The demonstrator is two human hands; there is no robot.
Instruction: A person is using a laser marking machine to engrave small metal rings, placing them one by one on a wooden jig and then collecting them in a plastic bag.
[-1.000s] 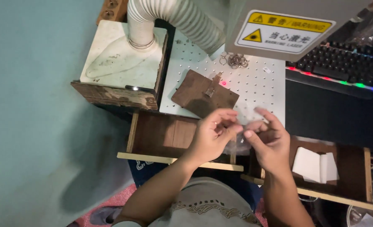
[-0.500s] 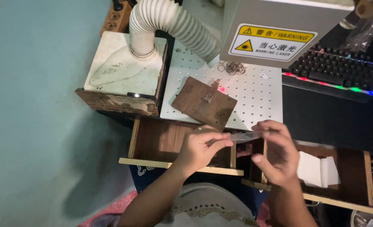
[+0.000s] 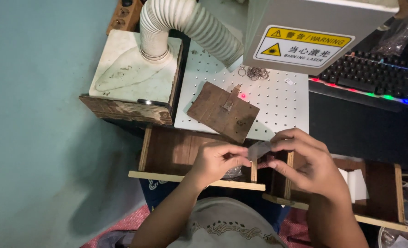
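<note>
One small clear plastic bag (image 3: pixel 259 149), long axis running 9 to 3 o'clock, slightly raised at the 3 o'clock end. Left hand (image 3: pixel 217 160) pinches its 9 o'clock end, fingers closed; right hand (image 3: pixel 307 165) pinches the 3 o'clock end, fingers curled shut. Bag hangs between both hands above two wooden trays (image 3: pixel 167 154). At 12 o'clock, one brown wooden plate (image 3: pixel 217 112) on the perforated bench (image 3: pixel 277 105).

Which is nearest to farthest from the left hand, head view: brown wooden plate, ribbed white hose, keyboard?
From the left hand:
1. Brown wooden plate, just beyond it on the perforated white table.
2. Ribbed white hose, far back, slightly left.
3. Keyboard, far right.
</note>
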